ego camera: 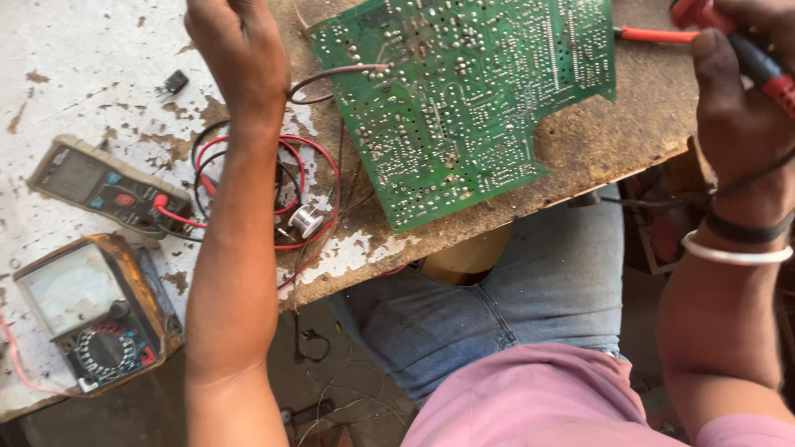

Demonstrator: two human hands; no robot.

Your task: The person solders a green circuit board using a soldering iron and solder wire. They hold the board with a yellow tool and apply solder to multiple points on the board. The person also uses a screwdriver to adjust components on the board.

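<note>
A green circuit board [464, 91] lies solder side up on the worn workbench [604, 141], tilted, one corner near the front edge. My left hand [236, 45] reaches across the bench at the board's left edge, beside a dark wire [331, 76] that runs onto the board; its fingers are cut off by the frame top. At the upper right, my right hand [741, 99] is closed on a red and black tool handle [762, 70]. A red probe shaft [658, 36] lies by the board's right edge.
A grey digital multimeter [99, 186] and an orange-cased analog meter [87, 314] sit at the bench's left. Coiled red and black leads [286, 178] and a solder spool [305, 220] lie between them and the board. A small black component [175, 81] rests far left.
</note>
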